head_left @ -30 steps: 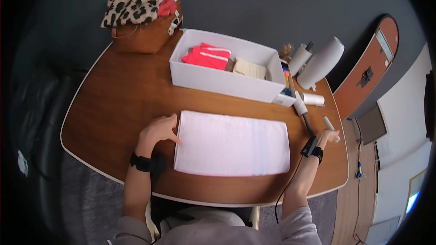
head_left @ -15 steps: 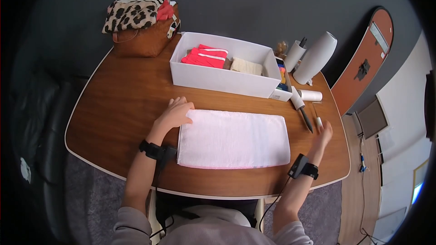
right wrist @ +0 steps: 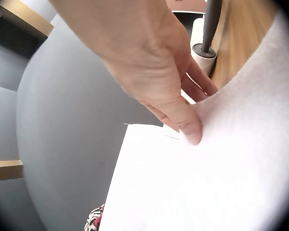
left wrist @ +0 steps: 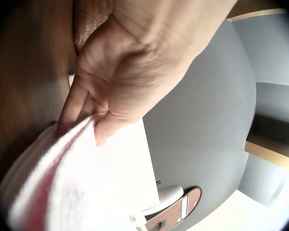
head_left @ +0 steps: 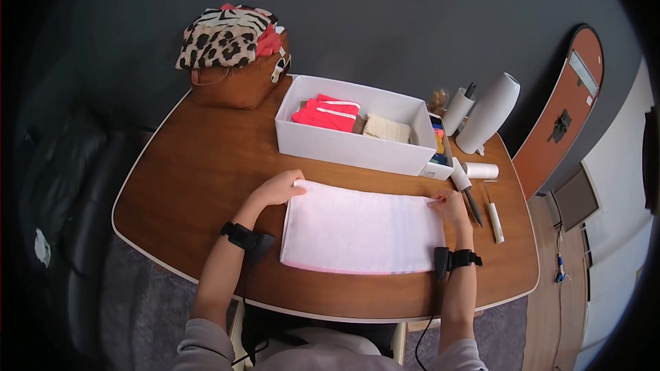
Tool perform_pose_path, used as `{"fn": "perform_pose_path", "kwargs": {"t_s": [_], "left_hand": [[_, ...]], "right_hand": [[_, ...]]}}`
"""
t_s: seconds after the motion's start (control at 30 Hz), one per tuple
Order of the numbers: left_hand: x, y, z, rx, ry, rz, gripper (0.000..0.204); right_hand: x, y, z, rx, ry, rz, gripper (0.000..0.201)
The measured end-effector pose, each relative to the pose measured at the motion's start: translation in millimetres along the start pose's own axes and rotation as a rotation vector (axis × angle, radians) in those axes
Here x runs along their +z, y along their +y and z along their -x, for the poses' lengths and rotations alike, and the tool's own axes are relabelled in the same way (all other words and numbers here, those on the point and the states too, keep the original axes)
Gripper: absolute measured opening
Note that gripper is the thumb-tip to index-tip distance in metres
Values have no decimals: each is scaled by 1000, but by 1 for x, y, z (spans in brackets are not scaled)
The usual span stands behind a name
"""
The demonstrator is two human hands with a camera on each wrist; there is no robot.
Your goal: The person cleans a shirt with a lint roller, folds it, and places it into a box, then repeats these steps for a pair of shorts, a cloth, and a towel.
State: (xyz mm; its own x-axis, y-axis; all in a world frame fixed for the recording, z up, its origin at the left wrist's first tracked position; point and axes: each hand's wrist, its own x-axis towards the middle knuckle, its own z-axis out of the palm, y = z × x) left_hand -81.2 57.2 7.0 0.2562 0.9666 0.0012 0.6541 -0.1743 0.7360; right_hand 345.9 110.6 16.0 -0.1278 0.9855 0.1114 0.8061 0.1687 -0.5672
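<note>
A folded white towel [head_left: 357, 230] with a pink edge and a pale blue band lies on the wooden table in front of me. At its far left corner my left hand [head_left: 276, 189] pinches the cloth between thumb and fingers; the left wrist view shows the towel's layers [left wrist: 62, 168] rising to that grip. My right hand [head_left: 451, 207] pinches the far right corner, its thumb pressed on the cloth in the right wrist view. The far edge between the hands looks slightly raised. Just right of the right hand lies a lint roller [head_left: 464, 182] with a dark grey handle.
Beyond the towel stands a white box [head_left: 350, 148] with a folded red garment [head_left: 326, 113] and a cream cloth [head_left: 386, 128]. A smaller box [head_left: 438, 170], white rolls [head_left: 481, 170] and a thin-framed roller [head_left: 496, 223] are on the right. A brown basket [head_left: 240, 89] holds patterned fabrics at the back left.
My right hand has let go of the thin-framed white roller at the right and moved left to the towel's far right corner. My left hand has moved from the towel's left side to its far left corner.
</note>
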Motion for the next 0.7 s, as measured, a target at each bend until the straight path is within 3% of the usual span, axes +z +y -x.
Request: {"fn": "perform_pose_path", "kwargs": {"t_s": [0.03, 0.13, 0.17, 0.23, 0.27, 0.33, 0.4, 0.5, 0.57, 0.6, 0.67, 0.7], "left_hand": [[-2, -3, -7, -9, 13, 1, 24], [-17, 0, -32, 122, 221, 17, 23], [-23, 4, -38, 130, 301, 74, 24], [-49, 44, -33, 208, 393, 69, 22], [-60, 63, -25, 257, 423, 71, 21], [-75, 82, -10, 259, 376, 165, 16], [-81, 92, 17, 320, 311, 122, 13], [-76, 96, 68, 307, -66, 65, 16], [-63, 89, 90, 295, -393, 75, 19], [-53, 83, 97, 260, -581, 132, 21], [-33, 72, 105, 235, -788, 174, 24], [-26, 68, 108, 150, -866, 225, 26]], "right_hand": [[-3, -3, -3, 42, -8, -44, 20], [-12, 6, -31, -84, 96, -176, 15], [-25, -13, -34, -92, 121, -141, 9], [-53, -34, -39, -139, 139, -321, 8], [-66, -38, -42, -260, 168, -363, 9], [-92, -54, -31, -298, 145, -516, 7], [-112, -70, 0, -275, 74, -491, 10], [-123, -58, 53, -136, -289, -593, 14], [-115, -34, 81, -144, -533, -613, 19], [-106, -25, 94, -138, -649, -551, 20], [-91, -17, 109, -129, -878, -376, 23], [-83, -16, 118, 45, -933, -472, 21]]}}
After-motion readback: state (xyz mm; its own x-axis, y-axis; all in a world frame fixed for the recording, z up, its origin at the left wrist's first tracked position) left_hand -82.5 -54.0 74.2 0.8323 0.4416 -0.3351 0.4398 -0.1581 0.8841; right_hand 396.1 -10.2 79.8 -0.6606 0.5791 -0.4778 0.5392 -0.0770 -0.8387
